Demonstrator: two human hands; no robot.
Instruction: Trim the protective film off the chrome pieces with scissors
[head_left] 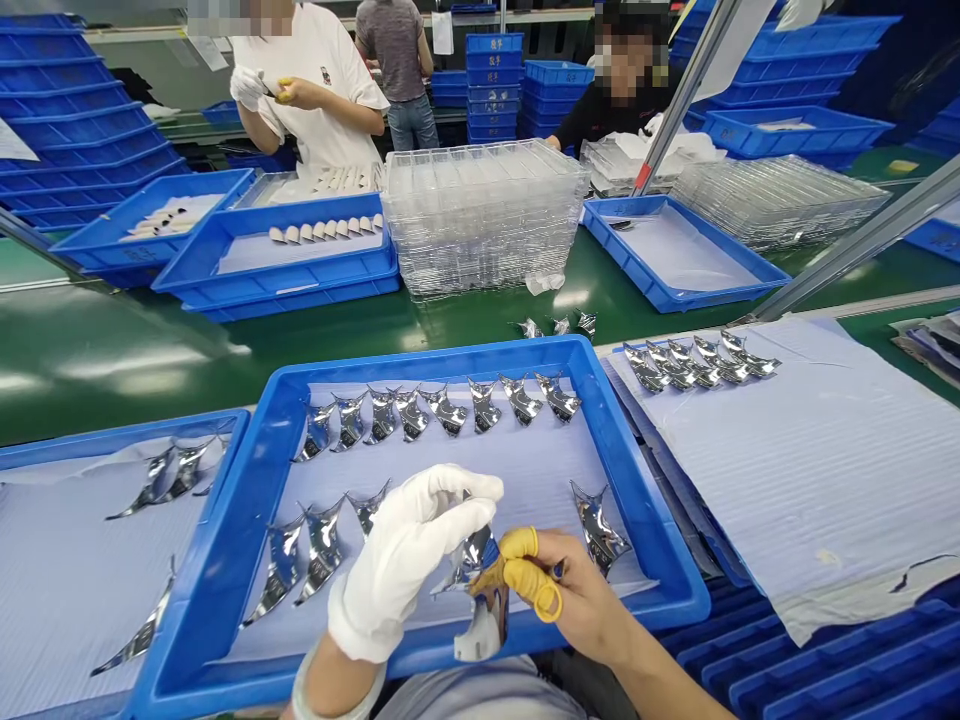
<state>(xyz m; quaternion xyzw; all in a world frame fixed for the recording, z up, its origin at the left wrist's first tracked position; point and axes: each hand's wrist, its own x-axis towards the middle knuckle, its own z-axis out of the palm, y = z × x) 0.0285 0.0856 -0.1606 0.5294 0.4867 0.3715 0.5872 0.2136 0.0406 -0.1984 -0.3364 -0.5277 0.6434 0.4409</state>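
Observation:
My left hand (409, 550), in a white glove, is closed on a shiny chrome part (484, 585) above the near side of a blue tray (637, 500). Yellow finger cots cover the thumb and fingertip of my right hand (559, 585), which pinches the same part from the right. Several similar chrome parts (484, 403) form a row along the tray's far side. More lie at its near left (322, 545), one partly hidden behind my left glove. A single chrome part (598, 525) rests at the right, on the white liner.
Another tray (240, 440) with chrome parts adjoins at left. Lined sheets (795, 430) carry several parts at right. Clear plastic trays (484, 220) are stacked beyond, between blue trays. A metal post (686, 95) slants at right. Two people face this way; another stands behind.

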